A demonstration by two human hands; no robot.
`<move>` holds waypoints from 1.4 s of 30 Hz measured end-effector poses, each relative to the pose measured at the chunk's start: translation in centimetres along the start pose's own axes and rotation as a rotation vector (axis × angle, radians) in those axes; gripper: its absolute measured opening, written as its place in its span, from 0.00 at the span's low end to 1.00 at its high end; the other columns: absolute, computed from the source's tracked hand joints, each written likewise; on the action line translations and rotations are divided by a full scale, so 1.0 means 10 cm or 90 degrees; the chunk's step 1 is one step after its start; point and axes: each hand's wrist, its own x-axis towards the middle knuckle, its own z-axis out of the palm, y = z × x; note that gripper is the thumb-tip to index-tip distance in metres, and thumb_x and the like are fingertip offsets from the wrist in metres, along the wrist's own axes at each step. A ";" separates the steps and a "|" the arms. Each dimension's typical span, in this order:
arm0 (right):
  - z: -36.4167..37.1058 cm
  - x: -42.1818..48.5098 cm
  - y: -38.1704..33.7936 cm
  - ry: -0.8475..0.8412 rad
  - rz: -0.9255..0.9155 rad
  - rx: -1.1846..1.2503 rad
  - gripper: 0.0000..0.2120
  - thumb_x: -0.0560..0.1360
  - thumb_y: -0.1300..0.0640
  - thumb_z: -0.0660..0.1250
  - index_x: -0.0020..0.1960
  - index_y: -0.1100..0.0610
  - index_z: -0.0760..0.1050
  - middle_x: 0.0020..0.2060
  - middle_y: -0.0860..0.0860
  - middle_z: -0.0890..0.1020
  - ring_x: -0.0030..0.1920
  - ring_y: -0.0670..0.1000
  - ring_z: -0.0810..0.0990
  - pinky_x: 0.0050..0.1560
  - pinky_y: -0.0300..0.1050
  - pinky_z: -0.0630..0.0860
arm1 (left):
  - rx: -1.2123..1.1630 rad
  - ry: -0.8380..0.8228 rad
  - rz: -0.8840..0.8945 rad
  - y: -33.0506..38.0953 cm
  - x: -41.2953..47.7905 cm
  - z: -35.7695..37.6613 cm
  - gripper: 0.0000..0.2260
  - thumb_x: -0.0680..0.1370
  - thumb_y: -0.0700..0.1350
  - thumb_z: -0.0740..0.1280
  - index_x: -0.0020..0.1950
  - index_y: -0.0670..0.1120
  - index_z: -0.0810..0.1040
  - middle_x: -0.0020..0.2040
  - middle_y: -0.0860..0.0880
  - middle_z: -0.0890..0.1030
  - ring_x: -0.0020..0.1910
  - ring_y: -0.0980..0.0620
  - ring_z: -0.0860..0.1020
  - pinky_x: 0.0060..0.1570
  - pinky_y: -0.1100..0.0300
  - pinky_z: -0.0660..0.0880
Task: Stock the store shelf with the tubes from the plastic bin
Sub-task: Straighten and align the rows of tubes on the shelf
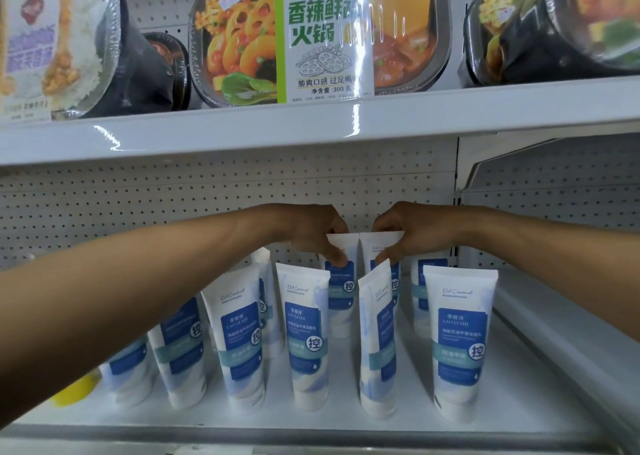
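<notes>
- Two bare hands are reaching in over the lower shelf (329, 420), a white deck with a raised front lip; the left hand (308, 227) is pinching the flat crimped top of a rear tube (341, 281); the right hand (415, 229) is pinching the crimped top of the neighbouring tube (379, 246) in the same way.
- Both held tubes are standing cap-down and side by side, close to the back of the shelf.
- More white-and-blue tubes (306, 336) are standing cap-down in loose rows across the deck; one front tube (377, 343) is sitting turned edge-on, just in front of the held pair; another (457, 343) is facing squarely forward at the right.
- A yellow object (74, 390) is peeking out at the far left of the deck, partly hidden under the left forearm; what it is cannot be told.
- A pale perforated back panel (138, 205) is running behind the whole bay.
- The glossy white upper shelf (242, 132) is catching glare from overhead lights; it is carrying film-sealed ready-meal trays: a hot-pot tray (311, 35) with a green-lettered sleeve at centre, a rice tray (55, 49) at left, dark trays (554, 24) leaning at right.
</notes>
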 end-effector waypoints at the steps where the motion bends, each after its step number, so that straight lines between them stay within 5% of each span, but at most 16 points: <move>1: -0.01 -0.02 -0.01 0.014 -0.009 0.004 0.15 0.70 0.45 0.74 0.52 0.52 0.78 0.47 0.45 0.82 0.48 0.44 0.80 0.50 0.40 0.78 | 0.002 0.004 -0.006 -0.01 -0.05 -0.03 0.10 0.75 0.52 0.71 0.55 0.51 0.78 0.50 0.58 0.80 0.50 0.56 0.78 0.50 0.63 0.73; 6: -0.09 -0.06 -0.09 0.044 -0.051 0.019 0.17 0.72 0.46 0.71 0.58 0.53 0.78 0.53 0.44 0.82 0.54 0.44 0.80 0.59 0.44 0.76 | -0.054 0.094 -0.007 -0.17 -0.50 -0.31 0.11 0.76 0.55 0.68 0.57 0.57 0.81 0.49 0.62 0.83 0.53 0.62 0.80 0.59 0.63 0.72; 9: -0.14 0.01 -0.22 0.034 -0.065 -0.014 0.19 0.73 0.45 0.69 0.61 0.52 0.76 0.57 0.43 0.80 0.57 0.43 0.77 0.61 0.40 0.73 | -0.051 0.051 -0.021 -0.35 -0.73 -0.42 0.11 0.72 0.58 0.71 0.54 0.62 0.81 0.53 0.65 0.82 0.57 0.65 0.78 0.65 0.60 0.69; 15: -0.09 0.25 -0.49 -0.037 -0.051 -0.055 0.20 0.73 0.46 0.70 0.62 0.51 0.76 0.57 0.44 0.81 0.56 0.44 0.79 0.61 0.44 0.75 | -0.027 -0.080 -0.031 -0.57 -0.80 -0.48 0.20 0.72 0.39 0.74 0.61 0.57 0.78 0.60 0.60 0.80 0.61 0.66 0.75 0.66 0.62 0.68; 19: -0.03 0.37 -0.62 -0.074 -0.029 -0.109 0.20 0.73 0.47 0.70 0.62 0.55 0.76 0.56 0.46 0.81 0.53 0.44 0.80 0.56 0.40 0.77 | 0.022 -0.125 0.010 -0.63 -0.68 -0.37 0.20 0.71 0.42 0.75 0.61 0.56 0.80 0.58 0.62 0.80 0.59 0.66 0.76 0.62 0.67 0.70; 22: 0.03 0.46 -0.67 -0.098 -0.001 -0.123 0.17 0.73 0.47 0.71 0.57 0.55 0.79 0.49 0.46 0.83 0.47 0.43 0.80 0.48 0.36 0.78 | 0.049 -0.082 0.033 -0.65 -0.56 -0.27 0.14 0.73 0.46 0.74 0.57 0.53 0.81 0.53 0.62 0.79 0.51 0.62 0.78 0.61 0.61 0.74; 25: 0.11 0.51 -0.67 -0.085 0.023 -0.102 0.13 0.73 0.48 0.71 0.54 0.54 0.80 0.43 0.42 0.82 0.42 0.42 0.80 0.41 0.30 0.77 | 0.037 -0.041 0.034 -0.68 -0.45 -0.21 0.15 0.74 0.47 0.72 0.60 0.50 0.80 0.55 0.57 0.80 0.48 0.61 0.77 0.51 0.67 0.76; 31: 0.13 0.54 -0.68 -0.082 0.028 -0.077 0.06 0.73 0.48 0.71 0.46 0.49 0.80 0.42 0.43 0.83 0.45 0.47 0.82 0.47 0.36 0.78 | 0.051 0.035 0.063 -0.71 -0.27 -0.13 0.17 0.74 0.50 0.73 0.61 0.46 0.80 0.55 0.55 0.81 0.46 0.58 0.79 0.43 0.70 0.76; 35: 0.14 0.57 -0.67 -0.081 0.032 -0.077 0.06 0.73 0.48 0.71 0.43 0.49 0.79 0.40 0.44 0.83 0.44 0.47 0.82 0.44 0.37 0.78 | 0.037 0.062 0.094 -0.72 -0.22 -0.10 0.13 0.73 0.49 0.74 0.55 0.44 0.83 0.52 0.50 0.84 0.46 0.54 0.82 0.51 0.58 0.80; 42: 0.16 0.53 -0.65 -0.074 0.045 -0.056 0.09 0.72 0.48 0.72 0.46 0.53 0.81 0.43 0.47 0.84 0.47 0.50 0.82 0.50 0.44 0.80 | 0.009 0.035 0.096 -0.67 -0.16 -0.10 0.13 0.73 0.47 0.74 0.56 0.43 0.82 0.52 0.50 0.84 0.47 0.52 0.82 0.52 0.58 0.80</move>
